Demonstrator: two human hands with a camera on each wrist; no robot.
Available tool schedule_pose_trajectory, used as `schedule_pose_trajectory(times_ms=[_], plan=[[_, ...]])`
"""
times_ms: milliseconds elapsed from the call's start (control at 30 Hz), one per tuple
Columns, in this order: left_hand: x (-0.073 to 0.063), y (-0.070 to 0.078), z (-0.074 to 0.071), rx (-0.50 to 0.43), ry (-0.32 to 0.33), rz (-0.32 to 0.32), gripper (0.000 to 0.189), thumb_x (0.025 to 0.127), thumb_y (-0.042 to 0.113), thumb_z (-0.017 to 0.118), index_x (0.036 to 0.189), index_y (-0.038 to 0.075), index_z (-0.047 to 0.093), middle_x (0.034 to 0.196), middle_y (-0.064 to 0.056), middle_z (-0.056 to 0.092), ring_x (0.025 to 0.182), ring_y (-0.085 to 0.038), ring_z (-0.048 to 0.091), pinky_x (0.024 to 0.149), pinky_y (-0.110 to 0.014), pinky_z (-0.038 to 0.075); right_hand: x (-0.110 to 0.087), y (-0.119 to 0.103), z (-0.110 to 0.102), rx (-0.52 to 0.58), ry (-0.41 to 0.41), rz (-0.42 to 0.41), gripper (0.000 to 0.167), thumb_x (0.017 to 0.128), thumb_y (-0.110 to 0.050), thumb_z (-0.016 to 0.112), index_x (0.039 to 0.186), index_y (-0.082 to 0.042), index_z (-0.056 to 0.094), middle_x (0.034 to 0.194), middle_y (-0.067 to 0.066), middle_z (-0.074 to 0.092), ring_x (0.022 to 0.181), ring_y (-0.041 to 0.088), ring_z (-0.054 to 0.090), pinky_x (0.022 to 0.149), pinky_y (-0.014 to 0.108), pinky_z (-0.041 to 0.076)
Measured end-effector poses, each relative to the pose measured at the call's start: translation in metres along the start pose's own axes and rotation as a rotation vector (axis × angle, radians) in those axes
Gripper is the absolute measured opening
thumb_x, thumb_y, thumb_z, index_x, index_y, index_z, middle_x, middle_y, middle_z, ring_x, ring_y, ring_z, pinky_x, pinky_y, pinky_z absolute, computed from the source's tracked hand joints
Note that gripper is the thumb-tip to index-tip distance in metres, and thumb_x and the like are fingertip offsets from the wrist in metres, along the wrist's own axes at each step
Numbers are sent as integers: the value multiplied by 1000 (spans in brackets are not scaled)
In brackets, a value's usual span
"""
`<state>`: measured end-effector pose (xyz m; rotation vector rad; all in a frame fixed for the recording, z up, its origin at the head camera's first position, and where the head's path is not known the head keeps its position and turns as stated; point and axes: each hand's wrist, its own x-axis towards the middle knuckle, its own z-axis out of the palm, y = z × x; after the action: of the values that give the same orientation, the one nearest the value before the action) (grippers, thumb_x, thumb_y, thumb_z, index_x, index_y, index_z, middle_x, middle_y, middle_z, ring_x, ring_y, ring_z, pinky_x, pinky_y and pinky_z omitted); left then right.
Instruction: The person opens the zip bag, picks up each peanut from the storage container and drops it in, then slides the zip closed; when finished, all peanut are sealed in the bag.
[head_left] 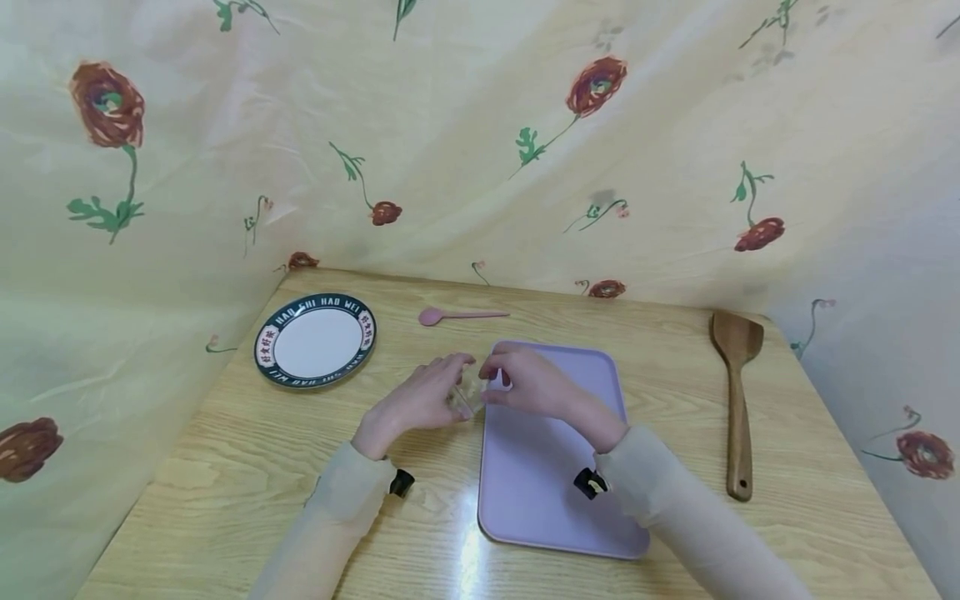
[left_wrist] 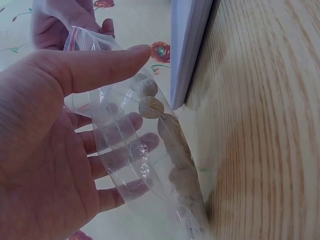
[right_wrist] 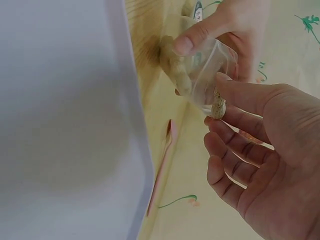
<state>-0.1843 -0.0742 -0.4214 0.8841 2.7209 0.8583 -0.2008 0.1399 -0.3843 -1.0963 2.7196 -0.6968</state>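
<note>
My left hand (head_left: 423, 396) holds a clear zip bag (left_wrist: 117, 142) beside the left edge of the purple tray, thumb on one side and fingers on the other. Several unshelled peanuts (left_wrist: 175, 140) lie along the bag's lower side in the left wrist view. My right hand (head_left: 536, 385) reaches in from the right, over the tray's upper left part. Between its thumb and index finger it pinches one peanut (right_wrist: 218, 106) at the bag, seen in the right wrist view. Whether that peanut is fully outside the plastic, I cannot tell. The other right fingers curl loosely.
The purple tray (head_left: 555, 508) lies under my right forearm. A dark-rimmed white plate (head_left: 315, 342) sits at the back left. Behind the hands lies a pink spoon (head_left: 465, 315). At the right is a wooden spatula (head_left: 737, 400). Floral cloth (head_left: 465, 150) hangs around the table.
</note>
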Motion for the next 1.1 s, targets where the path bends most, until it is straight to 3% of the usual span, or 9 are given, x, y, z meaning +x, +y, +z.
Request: schedule_pose_trajectory(times_ms=[433, 733, 1100], plan=[[1, 1, 1, 8, 3, -4, 78, 80, 15, 82, 146, 5, 40, 121, -8, 59, 110, -23, 55, 97, -51, 42, -2, 2, 6, -1, -18, 4, 30, 84, -20, 81, 108, -3, 72, 101, 6, 67, 82, 22, 61, 68, 26, 49], [1, 0, 1, 2, -7, -14, 78, 81, 14, 81, 146, 5, 39, 128, -11, 58, 114, -26, 54, 100, -54, 41, -1, 1, 6, -11, -22, 13, 30, 85, -20, 81, 108, -4, 72, 98, 6, 68, 82, 21, 62, 68, 27, 50], [0, 3, 0, 3, -2, -17, 78, 80, 14, 81, 146, 5, 40, 126, -11, 59, 114, -26, 55, 99, -54, 41, -4, -1, 5, 2, -4, 9, 28, 85, -18, 81, 107, -3, 72, 95, 5, 68, 81, 19, 61, 69, 27, 51]])
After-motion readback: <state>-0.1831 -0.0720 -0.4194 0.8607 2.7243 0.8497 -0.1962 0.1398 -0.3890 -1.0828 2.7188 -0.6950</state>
